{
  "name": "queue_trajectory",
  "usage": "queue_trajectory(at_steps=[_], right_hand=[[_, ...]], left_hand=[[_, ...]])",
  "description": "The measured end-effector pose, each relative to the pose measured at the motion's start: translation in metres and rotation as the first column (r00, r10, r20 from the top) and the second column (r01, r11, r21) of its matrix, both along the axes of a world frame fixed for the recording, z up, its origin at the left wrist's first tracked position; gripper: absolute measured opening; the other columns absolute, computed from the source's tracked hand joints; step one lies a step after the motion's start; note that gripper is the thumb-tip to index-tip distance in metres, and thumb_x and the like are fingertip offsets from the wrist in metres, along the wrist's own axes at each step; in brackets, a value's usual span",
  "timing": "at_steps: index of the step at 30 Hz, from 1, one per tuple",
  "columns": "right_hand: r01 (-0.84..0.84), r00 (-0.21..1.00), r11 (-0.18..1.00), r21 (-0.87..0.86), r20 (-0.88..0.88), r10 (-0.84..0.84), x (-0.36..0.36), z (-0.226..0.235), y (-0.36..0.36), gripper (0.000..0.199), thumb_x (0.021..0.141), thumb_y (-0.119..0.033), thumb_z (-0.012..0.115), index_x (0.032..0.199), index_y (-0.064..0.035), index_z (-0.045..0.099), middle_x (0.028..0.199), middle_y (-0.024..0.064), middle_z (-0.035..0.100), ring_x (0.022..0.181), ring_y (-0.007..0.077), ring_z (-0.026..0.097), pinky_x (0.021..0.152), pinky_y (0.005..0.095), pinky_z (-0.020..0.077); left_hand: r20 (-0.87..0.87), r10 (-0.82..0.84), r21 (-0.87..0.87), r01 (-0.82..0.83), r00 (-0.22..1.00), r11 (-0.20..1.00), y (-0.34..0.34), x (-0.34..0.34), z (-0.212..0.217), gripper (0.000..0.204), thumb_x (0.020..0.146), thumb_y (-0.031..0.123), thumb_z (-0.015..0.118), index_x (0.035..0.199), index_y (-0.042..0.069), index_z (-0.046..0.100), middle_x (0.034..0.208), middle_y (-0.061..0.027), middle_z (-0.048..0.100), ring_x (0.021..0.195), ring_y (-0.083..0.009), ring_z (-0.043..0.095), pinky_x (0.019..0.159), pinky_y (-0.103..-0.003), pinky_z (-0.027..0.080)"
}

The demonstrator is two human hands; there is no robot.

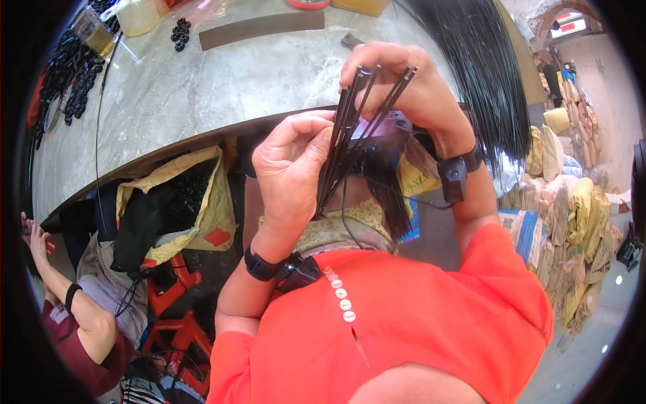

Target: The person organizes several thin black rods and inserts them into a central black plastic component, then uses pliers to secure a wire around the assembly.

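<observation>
Several thin black rods (342, 138), with pale cut ends, stand in a fanned bundle over the table's front edge. My left hand (291, 172) is closed around the bundle's left side, thumb and fingers pressed on the rods. Above and to the right, my right hand (420, 91) curls its fingers around the upper ends, where a few rods splay apart from the rest. Its fingertips are partly hidden behind the rods. At the right of the table lies a large sheaf of long black strands (488, 74), close to my right wrist.
On the grey tabletop (161, 101) lie a brown curved strip (262, 30), black ring clusters (180, 34) and a cup of yellowish liquid (94, 35). An open yellow sack (222, 202) hangs below the edge. Red stools (182, 343), a co-worker's arm (81, 310) and stacked sacks (562, 202) flank me.
</observation>
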State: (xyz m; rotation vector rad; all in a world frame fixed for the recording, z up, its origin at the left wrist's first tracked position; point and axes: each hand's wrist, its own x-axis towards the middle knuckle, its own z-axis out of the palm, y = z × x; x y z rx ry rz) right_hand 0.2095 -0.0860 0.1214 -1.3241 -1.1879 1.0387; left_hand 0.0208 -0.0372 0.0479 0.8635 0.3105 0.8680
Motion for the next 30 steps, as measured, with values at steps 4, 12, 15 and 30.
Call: queue_trajectory(at_steps=[4, 12, 15, 30], right_hand=[[0.009, 1.000, 0.999, -0.046, -0.027, -0.010, 0.003, -0.008, 0.002, 0.022, 0.079, -0.005, 0.077, 0.100, -0.0043, 0.069, 0.085, 0.0020, 0.070, 0.070, 0.0070, 0.065, 0.060, 0.0209, 0.0519], [0.019, 0.989, 0.997, 0.072, -0.146, -0.008, -0.001, -0.018, -0.001, 0.025, 0.080, -0.004, 0.075, 0.104, -0.0021, 0.070, 0.086, 0.0038, 0.071, 0.072, 0.0080, 0.066, 0.060, 0.0212, 0.0516], [-0.010, 0.980, 0.998, 0.054, -0.197, 0.021, -0.002, -0.019, 0.001, 0.026, 0.080, -0.005, 0.075, 0.105, -0.0025, 0.070, 0.088, 0.0036, 0.071, 0.073, 0.0078, 0.066, 0.061, 0.0210, 0.0514], [-0.002, 0.986, 0.996, 0.089, -0.165, 0.016, -0.004, -0.015, 0.004, 0.022, 0.094, -0.022, 0.066, 0.102, -0.0006, 0.068, 0.079, 0.0023, 0.066, 0.059, 0.0053, 0.058, 0.054, 0.0197, 0.0470]], left_hand=[[-0.006, 0.010, -0.001, -0.010, 1.000, 1.000, 0.001, -0.003, -0.002, 0.013, 0.088, -0.007, 0.065, 0.101, -0.003, 0.065, 0.106, -0.0121, 0.069, 0.093, -0.0133, 0.065, 0.086, -0.026, 0.052], [0.002, 0.060, 0.052, -0.060, 0.998, 0.997, -0.001, -0.004, -0.001, 0.014, 0.086, -0.011, 0.065, 0.099, -0.005, 0.066, 0.107, -0.0178, 0.068, 0.090, -0.0153, 0.066, 0.083, -0.028, 0.054], [0.008, 0.082, 0.089, -0.082, 0.997, 0.993, 0.001, -0.004, -0.003, 0.013, 0.086, -0.011, 0.065, 0.098, -0.005, 0.066, 0.108, -0.0188, 0.068, 0.088, -0.0156, 0.066, 0.081, -0.028, 0.055], [0.005, 0.189, 0.204, -0.186, 0.982, 0.961, -0.003, 0.003, -0.010, 0.012, 0.087, -0.008, 0.066, 0.099, -0.004, 0.067, 0.109, -0.0188, 0.068, 0.089, -0.0169, 0.066, 0.078, -0.029, 0.055]])
